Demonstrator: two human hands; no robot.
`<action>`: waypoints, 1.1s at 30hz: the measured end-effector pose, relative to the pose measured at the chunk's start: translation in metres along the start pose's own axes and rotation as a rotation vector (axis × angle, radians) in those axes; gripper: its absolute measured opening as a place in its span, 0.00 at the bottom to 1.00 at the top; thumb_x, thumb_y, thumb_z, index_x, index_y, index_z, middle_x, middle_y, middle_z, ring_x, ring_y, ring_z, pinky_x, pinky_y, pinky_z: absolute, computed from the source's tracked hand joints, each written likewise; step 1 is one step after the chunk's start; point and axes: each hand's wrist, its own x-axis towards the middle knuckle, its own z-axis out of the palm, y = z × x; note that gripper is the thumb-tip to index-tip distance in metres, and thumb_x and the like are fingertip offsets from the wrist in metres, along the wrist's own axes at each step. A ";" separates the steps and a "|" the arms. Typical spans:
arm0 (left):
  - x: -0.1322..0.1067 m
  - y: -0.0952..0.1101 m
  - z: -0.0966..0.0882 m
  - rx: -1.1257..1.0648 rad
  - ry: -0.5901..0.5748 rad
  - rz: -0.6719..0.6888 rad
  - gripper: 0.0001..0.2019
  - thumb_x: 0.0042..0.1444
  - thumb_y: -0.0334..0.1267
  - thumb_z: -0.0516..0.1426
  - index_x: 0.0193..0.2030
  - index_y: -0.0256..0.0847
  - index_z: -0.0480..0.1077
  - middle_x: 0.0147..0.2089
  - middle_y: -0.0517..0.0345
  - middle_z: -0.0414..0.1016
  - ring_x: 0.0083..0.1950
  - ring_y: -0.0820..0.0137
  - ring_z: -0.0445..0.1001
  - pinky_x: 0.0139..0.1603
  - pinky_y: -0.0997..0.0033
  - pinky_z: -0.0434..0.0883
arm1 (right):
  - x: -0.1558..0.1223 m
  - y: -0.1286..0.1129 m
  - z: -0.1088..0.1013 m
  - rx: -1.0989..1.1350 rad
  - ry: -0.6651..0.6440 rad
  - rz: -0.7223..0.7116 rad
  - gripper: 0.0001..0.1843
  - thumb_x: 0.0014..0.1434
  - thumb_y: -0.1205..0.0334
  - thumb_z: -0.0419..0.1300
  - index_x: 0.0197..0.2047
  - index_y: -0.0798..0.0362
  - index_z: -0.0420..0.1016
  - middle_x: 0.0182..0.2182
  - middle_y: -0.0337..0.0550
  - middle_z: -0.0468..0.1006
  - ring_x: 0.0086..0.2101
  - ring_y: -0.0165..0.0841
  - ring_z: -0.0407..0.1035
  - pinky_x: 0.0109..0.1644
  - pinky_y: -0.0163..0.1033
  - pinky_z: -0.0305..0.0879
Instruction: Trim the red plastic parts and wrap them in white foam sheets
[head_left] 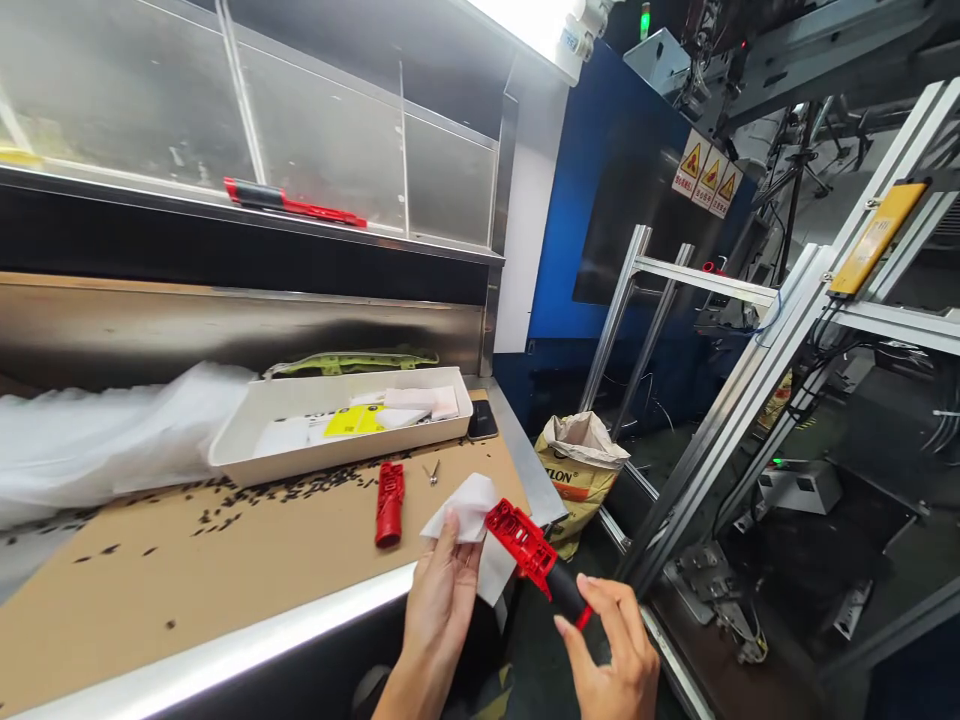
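Note:
Near the bench's front right corner, my left hand (444,580) pinches a white sheet (466,507), thin like paper or foam wrap, which hangs past the fingers. To its right, my right hand (616,645) grips a red and black plastic housing (523,545) by its black end. The housing tilts up to the left, its open ribbed end close to the sheet. A second red housing (389,505) lies on the brown bench top (300,560), and small nippers (431,473) rest just right of it.
A white tray (277,460) holds papers and a yellow card. Small black bits are scattered before it. A phone (482,420) lies at its right, clear plastic bags (112,430) at left. Another red-black part (296,203) sits on the shelf. A sack (581,480) and metal frame (720,440) stand right.

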 end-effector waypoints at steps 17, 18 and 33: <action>-0.015 -0.019 -0.017 0.028 -0.120 -0.173 0.19 0.72 0.33 0.43 0.47 0.31 0.75 0.34 0.47 0.83 0.36 0.64 0.83 0.37 0.64 0.82 | -0.013 0.009 -0.015 0.058 -0.031 0.032 0.13 0.67 0.50 0.58 0.47 0.48 0.76 0.36 0.45 0.83 0.36 0.37 0.80 0.37 0.38 0.75; -0.015 -0.019 -0.018 0.029 -0.124 -0.154 0.20 0.72 0.33 0.42 0.48 0.32 0.75 0.35 0.47 0.84 0.37 0.64 0.83 0.38 0.65 0.82 | -0.012 0.010 -0.016 0.049 -0.029 0.035 0.13 0.67 0.50 0.59 0.47 0.48 0.76 0.37 0.45 0.83 0.36 0.37 0.80 0.38 0.38 0.75; -0.027 -0.038 -0.025 0.099 -0.158 -0.159 0.18 0.69 0.27 0.46 0.56 0.36 0.73 0.38 0.49 0.85 0.36 0.69 0.82 0.41 0.73 0.80 | 0.001 0.001 -0.021 -0.032 -0.071 -0.016 0.14 0.65 0.49 0.61 0.45 0.50 0.76 0.34 0.45 0.82 0.34 0.38 0.80 0.37 0.39 0.77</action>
